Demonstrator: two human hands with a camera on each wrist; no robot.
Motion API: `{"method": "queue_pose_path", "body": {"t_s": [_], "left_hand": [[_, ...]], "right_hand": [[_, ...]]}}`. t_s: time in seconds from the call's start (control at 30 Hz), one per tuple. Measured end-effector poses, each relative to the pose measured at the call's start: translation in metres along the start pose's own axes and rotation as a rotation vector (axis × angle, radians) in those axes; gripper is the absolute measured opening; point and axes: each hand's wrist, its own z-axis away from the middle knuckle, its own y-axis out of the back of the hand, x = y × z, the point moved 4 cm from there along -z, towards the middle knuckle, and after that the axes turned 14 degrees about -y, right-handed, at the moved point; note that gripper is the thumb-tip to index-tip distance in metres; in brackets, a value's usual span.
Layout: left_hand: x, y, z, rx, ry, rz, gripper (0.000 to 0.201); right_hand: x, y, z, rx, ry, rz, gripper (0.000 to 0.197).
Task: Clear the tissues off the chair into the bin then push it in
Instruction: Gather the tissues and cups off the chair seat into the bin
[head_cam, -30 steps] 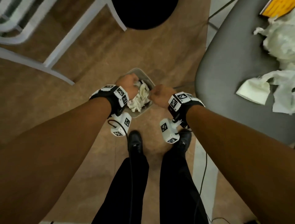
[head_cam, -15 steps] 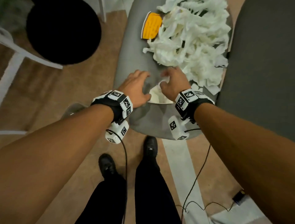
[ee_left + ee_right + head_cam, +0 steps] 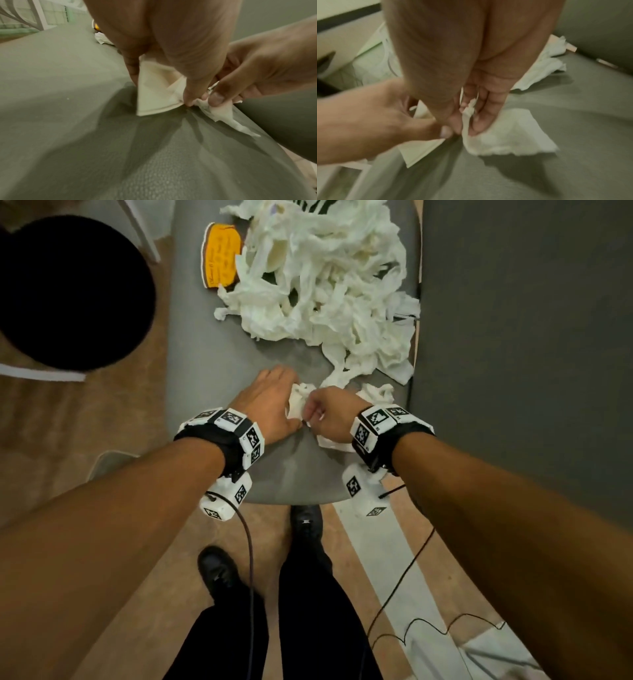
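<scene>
Since half a second back, drawn closer together over the near end of the grey chair seat [image 3: 219, 364]: left hand [image 3: 270, 402] now curled round a folded tissue [image 3: 154, 94], thumb pinching its corner; before, spread flat on the seat. Right hand [image 3: 329, 416] closed on a crumpled tissue [image 3: 505, 135], fingers pinching a twisted strip; before, only touching it. Thumbs nearly meeting. Big heap of tissues [image 3: 325, 278] unmoved at the far end, beside a yellow card [image 3: 221, 260].

Bin mostly cut off behind the left forearm, only a pale rim [image 3: 109, 460] on the floor. Right wrist view blurred.

Folded tissue's crease running away from the person; crumpled one trailing toward the near seat edge.
</scene>
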Motion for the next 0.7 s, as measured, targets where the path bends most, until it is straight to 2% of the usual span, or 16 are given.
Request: {"method": "queue_pose_path", "body": {"t_s": [0.03, 0.1, 0.17, 0.23, 0.3, 0.37, 0.47, 0.57, 0.63, 0.7], "left_hand": [[0.000, 0.000, 0.000, 0.022, -0.001, 0.013, 0.054], [-0.001, 0.001, 0.002, 0.005, -0.005, 0.036, 0.065], [-0.003, 0.002, 0.003, -0.045, 0.012, 0.001, 0.071], [-0.005, 0.001, 0.003, -0.074, 0.037, -0.029, 0.060], [-0.005, 0.001, 0.003, -0.082, 0.061, -0.031, 0.050], [-0.005, 0.000, 0.003, -0.092, 0.077, -0.032, 0.045], [-0.006, -0.001, 0.004, -0.083, 0.095, -0.023, 0.043], [-0.008, -0.002, 0.007, -0.082, 0.107, -0.009, 0.051], [-0.009, -0.002, 0.010, -0.083, 0.110, 0.002, 0.052], [-0.009, -0.002, 0.014, -0.081, 0.108, 0.017, 0.052]], "right_hand": [[-0.005, -0.001, 0.003, -0.032, 0.032, -0.051, 0.016], [-0.012, 0.004, 0.006, -0.034, 0.082, -0.080, 0.013], [-0.013, 0.015, 0.003, 0.053, 0.107, -0.056, 0.013], [-0.007, 0.025, -0.004, 0.162, 0.118, -0.038, 0.021], [0.003, 0.030, -0.007, 0.205, 0.101, 0.003, 0.037], [0.016, 0.031, -0.008, 0.217, 0.032, 0.141, 0.050], [0.036, 0.027, -0.006, 0.244, -0.137, 0.341, 0.054], [0.046, 0.015, -0.004, 0.232, -0.253, 0.260, 0.058], [0.043, 0.012, -0.006, 0.233, -0.276, 0.244, 0.054], [0.034, 0.014, -0.009, 0.208, -0.232, 0.293, 0.041]]}}
